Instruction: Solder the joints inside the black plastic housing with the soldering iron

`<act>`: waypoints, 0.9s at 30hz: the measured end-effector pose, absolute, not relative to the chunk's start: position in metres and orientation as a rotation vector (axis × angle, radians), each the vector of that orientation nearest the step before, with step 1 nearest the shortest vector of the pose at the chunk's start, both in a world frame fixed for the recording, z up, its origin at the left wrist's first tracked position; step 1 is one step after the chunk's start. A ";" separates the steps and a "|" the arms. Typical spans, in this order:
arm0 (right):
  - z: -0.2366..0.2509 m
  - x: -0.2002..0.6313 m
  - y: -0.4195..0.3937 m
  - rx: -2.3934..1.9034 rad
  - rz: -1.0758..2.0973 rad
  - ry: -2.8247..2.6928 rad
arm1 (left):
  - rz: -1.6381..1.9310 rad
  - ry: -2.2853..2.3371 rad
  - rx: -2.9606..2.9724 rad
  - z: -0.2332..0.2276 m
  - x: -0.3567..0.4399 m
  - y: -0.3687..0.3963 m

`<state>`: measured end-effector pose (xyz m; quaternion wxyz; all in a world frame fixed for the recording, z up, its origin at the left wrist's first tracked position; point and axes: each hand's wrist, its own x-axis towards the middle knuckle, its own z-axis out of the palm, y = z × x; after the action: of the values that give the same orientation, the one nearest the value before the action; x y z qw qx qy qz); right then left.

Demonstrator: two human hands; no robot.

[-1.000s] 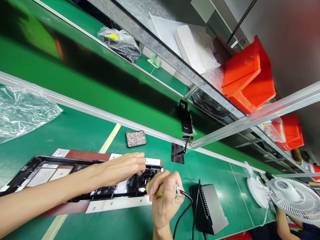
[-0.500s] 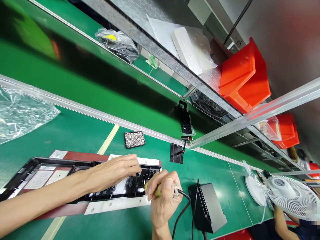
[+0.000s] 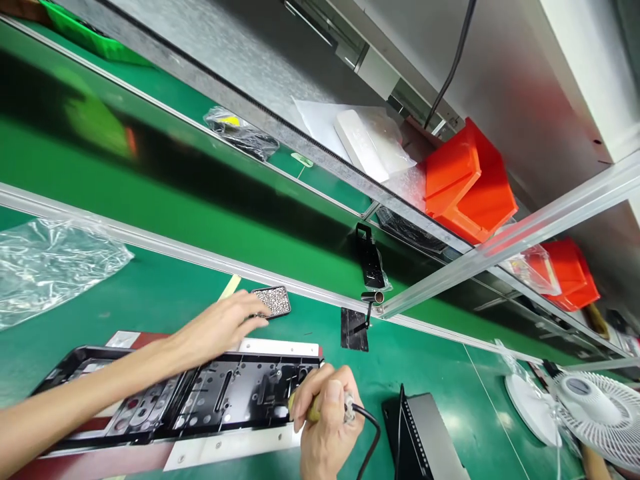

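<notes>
My left hand (image 3: 227, 327) reaches over the near-left end of a small black tray (image 3: 287, 308) full of tiny metal pieces. Its thumb stands apart from the fingers, and the fingertips touch the pieces or hover just over them; I cannot tell which. My right hand (image 3: 327, 413) is closed round the yellow handle of a corded tool (image 3: 314, 409), which looks like a soldering iron. That tool points left at the right end of a long black plastic housing (image 3: 240, 393); its tip is hard to make out. White strips (image 3: 235, 448) flank the housing.
A black box with a grey top (image 3: 430, 433) stands right of my right hand. Further right is a white fan (image 3: 595, 407), with part of a person's arm behind it. Plastic film (image 3: 65, 260) lies left. Overhead, a shelf holds orange bins (image 3: 470, 187).
My left hand has moved from the right part of the housing up to the tray of metal pieces. My right hand keeps the tool at the housing's right end. The whole view has shifted slightly.
</notes>
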<state>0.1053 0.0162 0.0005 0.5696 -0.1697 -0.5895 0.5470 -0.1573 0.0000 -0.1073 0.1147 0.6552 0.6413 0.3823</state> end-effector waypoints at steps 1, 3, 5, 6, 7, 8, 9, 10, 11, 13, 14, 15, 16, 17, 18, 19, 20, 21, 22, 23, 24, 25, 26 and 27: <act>0.000 0.105 0.016 -0.391 1.294 -1.377 | 1.092 1.933 1.888 -0.110 -0.170 0.008; 0.001 0.104 0.017 -0.380 1.305 -1.368 | 1.032 1.983 1.858 -0.115 -0.187 0.022; 0.002 0.103 0.017 -0.380 1.299 -1.365 | 0.972 1.977 1.867 -0.118 -0.193 0.035; 0.003 0.102 0.018 -0.381 1.290 -1.365 | 0.945 1.960 1.882 -0.119 -0.192 0.041; 0.003 0.102 0.018 -0.385 1.282 -1.366 | 0.922 1.937 1.900 -0.120 -0.190 0.047; 0.004 0.101 0.018 -0.387 1.273 -1.364 | 0.902 1.914 1.918 -0.121 -0.187 0.053; 0.004 0.101 0.019 -0.386 1.265 -1.360 | 0.888 1.892 1.934 -0.122 -0.184 0.058; 0.004 0.101 0.019 -0.386 1.261 -1.355 | 0.878 1.875 1.947 -0.124 -0.182 0.062; 0.004 0.101 0.019 -0.383 1.260 -1.349 | 0.874 1.862 1.956 -0.126 -0.180 0.066; 0.004 0.101 0.019 -0.378 1.266 -1.341 | 0.872 1.847 1.966 -0.131 -0.179 0.072; 0.004 0.101 0.019 -0.379 1.269 -1.340 | 0.874 1.841 1.969 -0.133 -0.179 0.074; 0.004 0.101 0.018 -0.384 1.271 -1.338 | 0.875 1.837 1.971 -0.135 -0.180 0.076; 0.004 0.101 0.018 -0.392 1.271 -1.334 | 0.875 1.833 1.973 -0.136 -0.180 0.077; 0.004 0.101 0.018 -0.399 1.269 -1.328 | 0.875 1.829 1.973 -0.136 -0.180 0.079; 0.004 0.101 0.017 -0.406 1.267 -1.323 | 0.875 1.827 1.971 -0.136 -0.180 0.080; 0.004 0.101 0.017 -0.411 1.265 -1.319 | 0.875 1.826 1.967 -0.134 -0.179 0.082; 0.004 0.101 0.017 -0.416 1.266 -1.318 | 0.873 1.825 1.959 -0.132 -0.178 0.083; 0.003 0.101 0.017 -0.420 1.268 -1.321 | 0.872 1.824 1.947 -0.129 -0.176 0.085; 0.003 0.102 0.016 -0.428 1.272 -1.325 | 0.871 1.823 1.930 -0.126 -0.175 0.086; 0.003 0.103 0.016 -0.436 1.277 -1.330 | 0.874 1.824 1.908 -0.122 -0.174 0.087; 0.003 0.104 0.016 -0.445 1.279 -1.336 | 0.878 1.825 1.878 -0.118 -0.173 0.086; 0.004 0.104 0.016 -0.451 1.278 -1.343 | 0.884 1.827 1.841 -0.114 -0.173 0.084; 0.005 0.105 0.016 -0.457 1.275 -1.351 | 0.889 1.829 1.796 -0.110 -0.173 0.081; 0.006 0.106 0.015 -0.462 1.273 -1.360 | 0.894 1.831 1.743 -0.106 -0.174 0.077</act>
<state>0.1059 0.0151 0.0059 0.5740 -0.1970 -0.5804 0.5431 -0.1744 0.0765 -0.1061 0.2283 0.6328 0.6648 0.3248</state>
